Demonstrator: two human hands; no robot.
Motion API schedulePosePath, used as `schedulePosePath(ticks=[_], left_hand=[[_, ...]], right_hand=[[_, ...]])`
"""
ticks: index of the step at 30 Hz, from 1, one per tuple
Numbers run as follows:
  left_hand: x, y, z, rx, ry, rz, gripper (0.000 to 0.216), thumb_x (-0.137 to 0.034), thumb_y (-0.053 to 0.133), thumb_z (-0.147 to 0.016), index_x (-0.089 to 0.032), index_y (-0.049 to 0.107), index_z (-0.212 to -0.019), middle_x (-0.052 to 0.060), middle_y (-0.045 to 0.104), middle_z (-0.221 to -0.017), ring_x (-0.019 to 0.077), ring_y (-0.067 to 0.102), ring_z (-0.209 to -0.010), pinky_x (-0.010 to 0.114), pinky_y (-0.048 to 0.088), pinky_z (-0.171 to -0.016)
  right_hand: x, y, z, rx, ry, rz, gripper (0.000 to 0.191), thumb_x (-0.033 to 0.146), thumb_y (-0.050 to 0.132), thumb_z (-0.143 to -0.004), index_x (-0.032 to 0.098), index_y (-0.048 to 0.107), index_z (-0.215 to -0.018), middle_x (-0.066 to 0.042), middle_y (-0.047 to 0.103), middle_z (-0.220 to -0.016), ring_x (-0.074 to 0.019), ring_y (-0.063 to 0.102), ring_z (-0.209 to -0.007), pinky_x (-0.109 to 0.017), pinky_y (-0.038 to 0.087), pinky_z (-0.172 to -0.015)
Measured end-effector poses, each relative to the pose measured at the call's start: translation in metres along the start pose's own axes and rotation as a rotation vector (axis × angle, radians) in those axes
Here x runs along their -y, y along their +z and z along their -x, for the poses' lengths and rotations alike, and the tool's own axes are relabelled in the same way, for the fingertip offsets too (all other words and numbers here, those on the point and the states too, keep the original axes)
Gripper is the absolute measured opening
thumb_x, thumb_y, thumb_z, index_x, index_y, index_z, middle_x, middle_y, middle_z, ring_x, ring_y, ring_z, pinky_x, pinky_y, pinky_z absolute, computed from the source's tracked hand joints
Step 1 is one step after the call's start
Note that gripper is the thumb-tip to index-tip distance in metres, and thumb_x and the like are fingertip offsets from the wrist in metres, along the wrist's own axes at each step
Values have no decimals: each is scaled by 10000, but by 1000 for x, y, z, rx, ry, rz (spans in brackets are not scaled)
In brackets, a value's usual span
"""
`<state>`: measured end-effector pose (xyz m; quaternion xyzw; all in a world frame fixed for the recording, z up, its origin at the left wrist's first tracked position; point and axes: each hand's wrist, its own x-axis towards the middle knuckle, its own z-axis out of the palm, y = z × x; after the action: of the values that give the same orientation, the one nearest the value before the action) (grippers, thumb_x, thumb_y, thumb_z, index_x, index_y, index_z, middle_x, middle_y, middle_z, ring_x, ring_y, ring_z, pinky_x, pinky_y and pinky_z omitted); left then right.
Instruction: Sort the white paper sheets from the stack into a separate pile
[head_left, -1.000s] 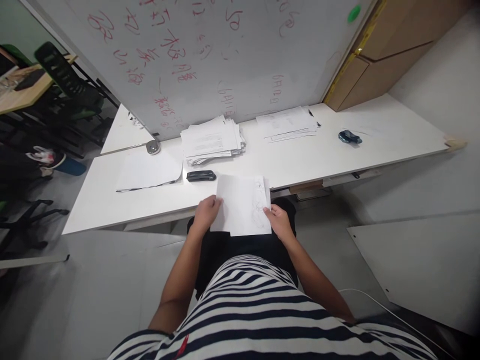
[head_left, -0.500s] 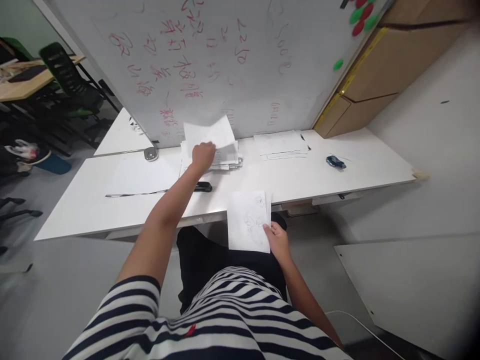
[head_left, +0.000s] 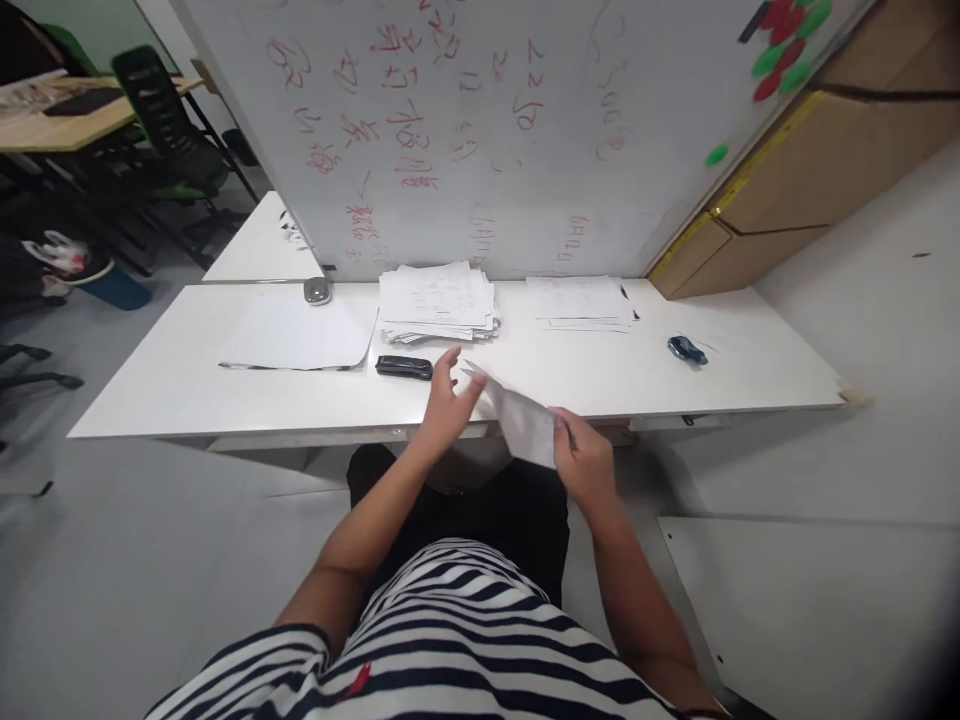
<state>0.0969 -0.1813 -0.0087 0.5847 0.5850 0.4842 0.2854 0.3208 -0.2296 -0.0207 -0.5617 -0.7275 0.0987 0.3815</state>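
Several white sheets of paper [head_left: 529, 430] are held tilted, nearly edge-on, above my lap at the table's front edge. My right hand [head_left: 587, 462] grips their right side between thumb and fingers. At their left end is my left hand [head_left: 448, 408], with thumb and fingers apart around the corner; the thumb seems to touch the paper. Just left of that hand a black stapler [head_left: 403, 367] lies on the table. Behind it sits an uneven stack of papers [head_left: 435, 300] with handwriting on the top sheet.
The white table [head_left: 172, 390] runs along a whiteboard [head_left: 450, 120] with red writing. Large paper sheets [head_left: 300, 335] and a grey mouse-like object [head_left: 317, 290] lie left. Another paper pile [head_left: 581, 303] and a dark blue object [head_left: 687, 350] are right, near cardboard boxes [head_left: 757, 250].
My left hand has come back from the stack toward my right hand. The lifted sheet is off the stack. My right hand has raised and tilted its papers.
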Motion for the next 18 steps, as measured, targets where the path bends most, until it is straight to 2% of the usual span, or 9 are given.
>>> schedulePosePath(ticks=[2, 4, 6, 7, 9, 11, 14, 16, 18], left_hand=[[-10, -8, 8, 72, 163, -65, 880, -629, 654, -732, -286, 263, -1442, 133, 262, -1541, 323, 257, -1422, 474, 316, -1101], [-13, -20, 3, 193, 253, -62, 1013, -588, 751, -650, -304, 224, -1467, 121, 286, -1539, 334, 248, -1426, 474, 288, -1124], [-8, -28, -5, 290, 196, 14, 967, -527, 735, -705, -314, 202, -1483, 102, 458, -1435, 296, 394, -1353, 434, 348, -1091], [-3, -30, -8, 310, 136, 51, 887, -499, 709, -744, -310, 243, -1474, 86, 536, -1361, 275, 473, -1289, 409, 390, -1056], [11, -30, -10, 298, 29, 91, 660, -473, 671, -782, -273, 452, -1372, 68, 629, -1233, 257, 571, -1164, 373, 455, -976], [27, -27, -7, 246, -29, 112, 452, -479, 657, -784, -220, 642, -1155, 67, 677, -1131, 257, 616, -1065, 361, 491, -904], [46, -22, -1, 165, -68, 173, 349, -491, 655, -779, -194, 711, -954, 57, 717, -971, 244, 647, -943, 363, 508, -846], [53, -20, 0, 109, -95, 240, 344, -483, 682, -756, -193, 715, -938, 53, 721, -954, 241, 651, -936, 365, 508, -849], [58, -18, -2, 69, -131, 322, 365, -468, 706, -737, -191, 711, -975, 57, 721, -1000, 241, 650, -974, 369, 504, -876]], right_hand=[[4, -14, -34, 80, -226, 126, 318, 223, 406, -926, 171, 663, -1106, -88, 722, -1050, -232, 674, -931, -342, 481, -846], [10, -20, -63, 192, -369, 209, 317, 181, 406, -913, 166, 653, -1111, -85, 727, -1018, -233, 673, -902, -353, 479, -830], [18, -18, -84, 284, -458, 238, 312, 152, 398, -908, 167, 651, -1090, -81, 728, -997, -225, 667, -903, -368, 463, -876], [21, -16, -90, 318, -487, 239, 309, 144, 393, -908, 170, 652, -1076, -77, 728, -989, -218, 664, -906, -383, 442, -926], [26, -9, -97, 360, -506, 239, 298, 157, 395, -918, 181, 650, -1072, -69, 726, -986, -211, 659, -924, -434, 361, -1042], [22, -5, -97, 355, -452, 221, 280, 215, 432, -927, 194, 639, -1114, -69, 717, -1020, -221, 644, -981, -504, 237, -1127], [0, -3, -94, 298, -249, 62, 367, 335, 559, -879, 234, 587, -1231, -68, 674, -1153, -260, 577, -1140, -571, 107, -1162], [-22, 1, -90, 241, -55, -193, 538, 406, 630, -824, 261, 507, -1328, -72, 606, -1279, -266, 523, -1220, -548, 193, -1153], [-41, 12, -84, 188, 145, -512, 713, 475, 682, -763, 263, 424, -1392, -96, 515, -1388, -263, 512, -1238, -482, 361, -1082]])
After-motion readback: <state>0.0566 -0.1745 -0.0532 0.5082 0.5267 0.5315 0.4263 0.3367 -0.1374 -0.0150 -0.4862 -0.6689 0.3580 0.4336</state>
